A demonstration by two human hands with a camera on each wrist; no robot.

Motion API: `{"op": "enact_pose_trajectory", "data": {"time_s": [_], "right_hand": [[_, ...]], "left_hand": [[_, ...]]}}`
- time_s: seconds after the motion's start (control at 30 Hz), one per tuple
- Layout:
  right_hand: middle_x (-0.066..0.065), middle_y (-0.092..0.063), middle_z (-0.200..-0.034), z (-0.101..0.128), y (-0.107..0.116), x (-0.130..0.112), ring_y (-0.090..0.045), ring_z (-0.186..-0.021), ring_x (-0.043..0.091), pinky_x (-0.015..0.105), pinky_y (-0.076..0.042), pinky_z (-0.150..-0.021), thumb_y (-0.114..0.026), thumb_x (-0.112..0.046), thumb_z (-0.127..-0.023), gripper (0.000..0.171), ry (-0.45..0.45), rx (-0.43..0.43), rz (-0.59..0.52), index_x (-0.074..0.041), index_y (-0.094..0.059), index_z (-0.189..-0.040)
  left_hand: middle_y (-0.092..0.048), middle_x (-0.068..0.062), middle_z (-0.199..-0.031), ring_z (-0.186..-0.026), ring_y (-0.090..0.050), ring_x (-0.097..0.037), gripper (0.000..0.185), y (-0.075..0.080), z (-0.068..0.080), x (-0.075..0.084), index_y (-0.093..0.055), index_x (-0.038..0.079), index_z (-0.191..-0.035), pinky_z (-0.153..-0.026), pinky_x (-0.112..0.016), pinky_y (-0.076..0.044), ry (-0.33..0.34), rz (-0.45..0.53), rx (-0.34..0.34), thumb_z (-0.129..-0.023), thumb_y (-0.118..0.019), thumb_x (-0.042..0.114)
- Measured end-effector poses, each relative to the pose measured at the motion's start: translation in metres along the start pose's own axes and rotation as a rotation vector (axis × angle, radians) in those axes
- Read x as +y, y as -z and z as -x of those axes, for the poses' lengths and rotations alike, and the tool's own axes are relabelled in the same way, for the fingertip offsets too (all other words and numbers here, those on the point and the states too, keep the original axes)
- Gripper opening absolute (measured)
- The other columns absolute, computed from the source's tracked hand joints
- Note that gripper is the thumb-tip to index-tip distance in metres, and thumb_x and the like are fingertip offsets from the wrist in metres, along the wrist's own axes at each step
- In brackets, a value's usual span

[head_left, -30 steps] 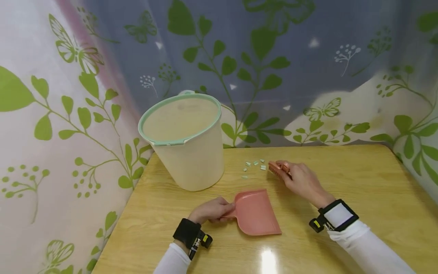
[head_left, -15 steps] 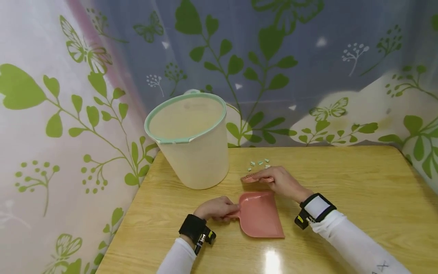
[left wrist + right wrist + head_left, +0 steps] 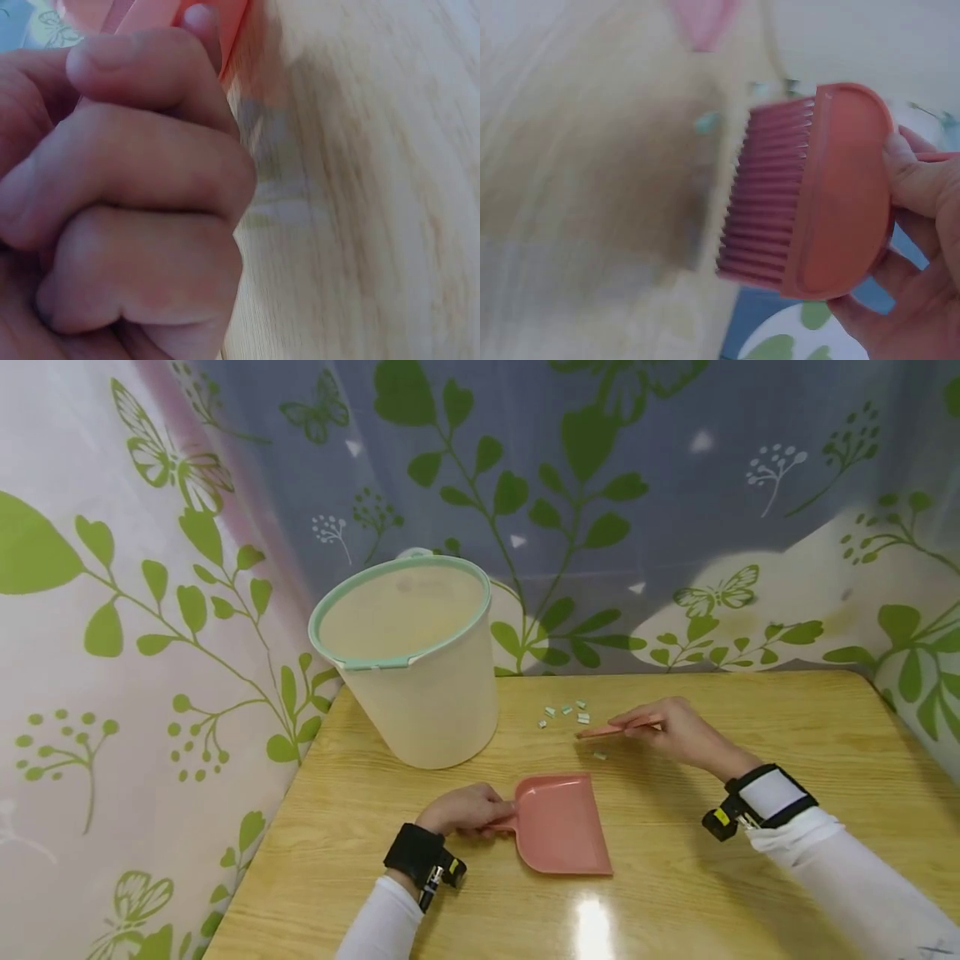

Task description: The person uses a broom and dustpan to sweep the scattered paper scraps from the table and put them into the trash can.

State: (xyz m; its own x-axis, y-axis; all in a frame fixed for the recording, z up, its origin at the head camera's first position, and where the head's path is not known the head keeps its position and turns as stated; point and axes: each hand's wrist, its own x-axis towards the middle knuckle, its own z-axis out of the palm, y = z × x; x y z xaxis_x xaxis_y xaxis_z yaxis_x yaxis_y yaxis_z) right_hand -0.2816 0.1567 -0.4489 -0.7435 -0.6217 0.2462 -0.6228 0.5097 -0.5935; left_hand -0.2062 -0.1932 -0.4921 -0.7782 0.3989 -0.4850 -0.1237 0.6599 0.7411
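My left hand grips the handle of a pink dustpan, which lies on the wooden table with its straight edge facing right. In the left wrist view the fingers are curled tightly around that handle. My right hand holds a small pink brush by its handle, thumb against the brush body. Its ribbed bristles point left, over the table. A single pale green bit lies just in front of the brush, between it and the dustpan. Several more bits are scattered behind the dustpan.
A tall translucent bucket with a mint-green rim stands at the back left of the table. Behind the table's far edge hangs a leaf-patterned curtain, which also runs along the left side.
My right hand moved the brush left to behind the dustpan, then back right. One bit that lay at the front left of the group is now farther right. The left hand stays on the dustpan.
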Motion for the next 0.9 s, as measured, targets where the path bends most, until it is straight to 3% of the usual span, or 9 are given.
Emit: {"op": "enact_pose_trajectory", "data": {"time_s": [0.13, 0.27, 0.47, 0.57, 0.63, 0.67, 0.73, 0.9], "right_hand": [[0.011, -0.077, -0.108, 0.007, -0.01, 0.005, -0.073, -0.099, 0.03, 0.039, -0.058, -0.081, -0.071, 0.003, -0.092, 0.023, -0.003, -0.028, 0.025, -0.007, -0.078, -0.112], [0.01, -0.077, -0.108, 0.023, -0.002, 0.002, -0.073, -0.099, 0.028, 0.034, -0.057, -0.077, -0.07, 0.003, -0.092, 0.024, -0.012, -0.066, 0.017, -0.008, -0.079, -0.111], [0.013, -0.077, -0.109, 0.032, -0.004, -0.001, -0.074, -0.095, 0.026, 0.031, -0.055, -0.071, -0.072, 0.001, -0.092, 0.025, -0.011, 0.061, 0.118, -0.006, -0.077, -0.115], [0.017, -0.075, -0.111, 0.032, -0.013, -0.008, -0.069, -0.077, 0.015, 0.026, -0.047, -0.064, -0.07, -0.004, -0.095, 0.025, -0.026, 0.068, 0.159, -0.002, -0.074, -0.119], [0.02, -0.074, -0.115, 0.033, -0.015, -0.017, -0.06, -0.067, 0.009, 0.025, -0.042, -0.06, -0.067, -0.009, -0.098, 0.028, -0.03, 0.051, 0.128, 0.001, -0.071, -0.124], [0.021, -0.072, -0.118, 0.033, -0.015, -0.021, -0.057, -0.066, 0.008, 0.025, -0.041, -0.06, -0.066, -0.01, -0.1, 0.03, -0.034, 0.048, 0.121, 0.001, -0.069, -0.127], [0.021, -0.072, -0.12, 0.033, -0.015, -0.026, -0.063, -0.073, 0.01, 0.027, -0.046, -0.062, -0.064, -0.01, -0.101, 0.033, -0.012, 0.061, 0.158, 0.001, -0.066, -0.131], [0.017, -0.074, -0.099, 0.033, -0.023, -0.02, -0.065, -0.073, 0.014, 0.028, -0.049, -0.061, -0.064, -0.001, -0.098, 0.029, 0.005, 0.158, 0.342, 0.006, -0.067, -0.125]], "left_hand": [[-0.052, 0.0, -0.057, -0.045, -0.036, -0.008, 0.046, 0.002, 0.002, 0.0, -0.06, 0.006, -0.067, -0.044, -0.021, -0.027, -0.004, 0.001, 0.018, -0.106, -0.054, 0.031], [-0.05, 0.0, -0.056, -0.044, -0.035, -0.008, 0.047, 0.005, 0.001, -0.003, -0.061, 0.005, -0.069, -0.043, -0.021, -0.025, -0.013, 0.004, 0.042, -0.107, -0.053, 0.032], [-0.05, 0.002, -0.056, -0.044, -0.035, -0.007, 0.046, 0.01, -0.007, -0.005, -0.062, 0.007, -0.07, -0.042, -0.021, -0.025, -0.016, 0.0, 0.077, -0.106, -0.053, 0.034], [-0.051, 0.002, -0.057, -0.044, -0.035, -0.007, 0.044, 0.012, -0.01, -0.006, -0.063, 0.009, -0.07, -0.042, -0.021, -0.025, -0.017, 0.002, 0.077, -0.105, -0.053, 0.034], [-0.05, 0.002, -0.057, -0.044, -0.035, -0.008, 0.044, 0.013, -0.01, -0.005, -0.063, 0.008, -0.071, -0.042, -0.021, -0.025, -0.014, 0.003, 0.074, -0.105, -0.053, 0.034], [-0.05, 0.002, -0.057, -0.044, -0.035, -0.008, 0.045, 0.014, -0.01, -0.005, -0.064, 0.007, -0.071, -0.042, -0.022, -0.025, -0.009, 0.006, 0.07, -0.105, -0.053, 0.035], [-0.05, 0.001, -0.057, -0.044, -0.035, -0.008, 0.046, 0.014, -0.011, -0.003, -0.064, 0.006, -0.072, -0.042, -0.022, -0.025, -0.005, 0.006, 0.068, -0.105, -0.053, 0.034], [-0.049, 0.002, -0.055, -0.043, -0.035, -0.008, 0.047, 0.01, -0.015, 0.003, -0.064, 0.005, -0.071, -0.042, -0.022, -0.025, -0.01, 0.008, 0.07, -0.105, -0.053, 0.034]]}}
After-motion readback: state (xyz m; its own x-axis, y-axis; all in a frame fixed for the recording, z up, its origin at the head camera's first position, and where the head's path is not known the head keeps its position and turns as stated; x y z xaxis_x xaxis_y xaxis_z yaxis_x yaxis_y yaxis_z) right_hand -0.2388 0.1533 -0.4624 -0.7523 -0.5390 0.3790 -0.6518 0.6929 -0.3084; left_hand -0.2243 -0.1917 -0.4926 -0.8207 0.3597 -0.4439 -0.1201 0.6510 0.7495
